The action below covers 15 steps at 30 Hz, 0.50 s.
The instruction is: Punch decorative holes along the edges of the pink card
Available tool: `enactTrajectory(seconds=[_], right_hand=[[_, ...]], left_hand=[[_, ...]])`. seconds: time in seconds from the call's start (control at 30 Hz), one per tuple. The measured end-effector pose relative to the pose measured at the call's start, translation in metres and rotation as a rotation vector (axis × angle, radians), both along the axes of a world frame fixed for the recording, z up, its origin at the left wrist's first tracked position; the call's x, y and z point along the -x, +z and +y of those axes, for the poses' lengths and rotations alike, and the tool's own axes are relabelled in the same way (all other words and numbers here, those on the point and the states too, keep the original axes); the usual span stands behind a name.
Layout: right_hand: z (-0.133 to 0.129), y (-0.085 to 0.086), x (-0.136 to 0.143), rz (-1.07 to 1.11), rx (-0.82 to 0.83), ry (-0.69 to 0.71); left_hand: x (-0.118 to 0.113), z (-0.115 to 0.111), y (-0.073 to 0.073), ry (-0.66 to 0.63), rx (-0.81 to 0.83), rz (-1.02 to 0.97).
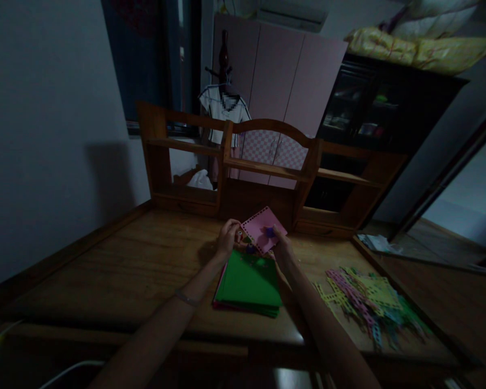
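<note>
Above the desk, a square pink sheet (259, 229) is held tilted, with a row of holes along two of its edges. My left hand (227, 239) pinches the sheet's left corner. The right side of the sheet is gripped by my right hand (284, 247), and a small purple piece (270, 232) shows at its fingertips; its kind is too dark to make out. Just below lies a stack of green sheets (249, 283), with some pink at its edge. Between my hands, behind the stack, are a small red-and-white item (239, 236) and a dark bluish one (250, 248).
A pile of punched strips and sheets (364, 297) in yellow, pink and green lies on the right of the wooden desk (146, 270). A wooden shelf unit (267, 167) rises along the desk's back edge. The wall (56, 135) borders the left side. The room is dim.
</note>
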State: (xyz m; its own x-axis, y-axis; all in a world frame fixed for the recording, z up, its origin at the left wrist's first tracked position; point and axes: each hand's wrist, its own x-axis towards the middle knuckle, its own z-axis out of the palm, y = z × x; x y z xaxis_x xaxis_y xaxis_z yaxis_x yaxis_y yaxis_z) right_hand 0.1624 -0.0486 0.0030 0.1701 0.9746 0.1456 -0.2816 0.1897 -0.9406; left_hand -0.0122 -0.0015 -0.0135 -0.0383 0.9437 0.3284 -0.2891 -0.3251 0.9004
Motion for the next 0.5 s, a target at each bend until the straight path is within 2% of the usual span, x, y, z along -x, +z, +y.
enactTrajectory(seconds=[0.5], right_hand=[[-0.0018,0.0005,0.0011,0.033,-0.045,0.024]], left_hand=[[-0.0004,0.0021,-0.0015,0.007,0.005,-0.007]])
